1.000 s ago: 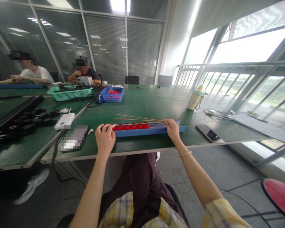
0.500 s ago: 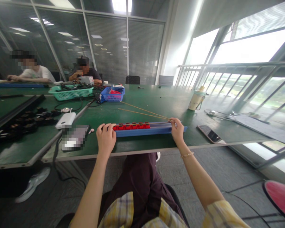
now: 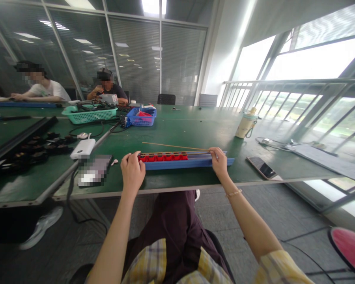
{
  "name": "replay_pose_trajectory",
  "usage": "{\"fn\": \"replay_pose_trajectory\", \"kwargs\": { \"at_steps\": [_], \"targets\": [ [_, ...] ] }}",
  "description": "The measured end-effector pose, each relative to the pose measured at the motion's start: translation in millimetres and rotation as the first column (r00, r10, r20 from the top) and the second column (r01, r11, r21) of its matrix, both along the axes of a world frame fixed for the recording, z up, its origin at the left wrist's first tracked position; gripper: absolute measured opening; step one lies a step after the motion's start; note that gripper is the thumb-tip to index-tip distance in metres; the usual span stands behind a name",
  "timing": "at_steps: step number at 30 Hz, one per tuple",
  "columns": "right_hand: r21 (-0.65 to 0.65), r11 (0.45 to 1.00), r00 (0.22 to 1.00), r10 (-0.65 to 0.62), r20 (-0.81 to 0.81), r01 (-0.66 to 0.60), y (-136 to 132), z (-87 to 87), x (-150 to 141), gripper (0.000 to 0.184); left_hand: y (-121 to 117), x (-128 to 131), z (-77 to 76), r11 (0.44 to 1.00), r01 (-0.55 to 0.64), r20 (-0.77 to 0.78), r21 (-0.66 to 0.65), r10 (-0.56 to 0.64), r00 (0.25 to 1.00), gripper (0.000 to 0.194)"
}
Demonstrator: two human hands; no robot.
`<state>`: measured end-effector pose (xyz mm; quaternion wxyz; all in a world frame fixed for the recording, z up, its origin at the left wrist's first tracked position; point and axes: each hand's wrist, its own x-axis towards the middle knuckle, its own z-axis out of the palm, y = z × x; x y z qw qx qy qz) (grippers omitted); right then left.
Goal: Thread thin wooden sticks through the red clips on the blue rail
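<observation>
Loose rod: here it is, a thin tan rod (image 3: 171,146), its right end at the right hand (image 3: 219,162), its body stretching leftward and slightly away from the person, out beyond the blue rail.
Rod's long axis: mostly left to right, at a shallow slant to the rail; the free tip points left, roughly across from the left hand (image 3: 132,172) but apart from it.
Nearer hand: the right, no contest, with fingertips pinched together on that rod just above the rail.
Left hand: fingers curled over the rail's left end; whether they clamp the rail or something on it, I cannot tell.
Blue rail (image 3: 180,164): lying along the near edge of the table (image 3: 195,132), long axis left to right between the hands, its right end poking out past the right hand.
Red pieces (image 3: 163,157): lined up along the rail's left part, starting right beside the left fingers.
Second rod (image 3: 192,152): seemingly running along that red row, nearly parallel with the rail.
</observation>
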<state>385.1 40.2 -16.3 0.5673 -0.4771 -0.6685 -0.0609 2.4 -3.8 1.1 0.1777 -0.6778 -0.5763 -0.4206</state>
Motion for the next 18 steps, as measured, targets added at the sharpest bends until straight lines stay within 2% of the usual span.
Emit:
{"fn": "replay_pose_trajectory", "kwargs": {
  "at_steps": [7,18],
  "targets": [
    [0.018,1.000,0.999,0.014,0.035,-0.015,4.0,-4.5,-0.2,0.025,2.9,-2.0,-3.6,1.000,0.004,-0.005,0.024,-0.004,1.000,0.029],
    [0.016,1.000,0.999,0.000,0.041,-0.001,3.5,-3.9,-1.2,0.026,1.4,-1.5,-2.8,1.000,-0.001,-0.014,0.027,0.002,1.000,0.030]
  ]
}}
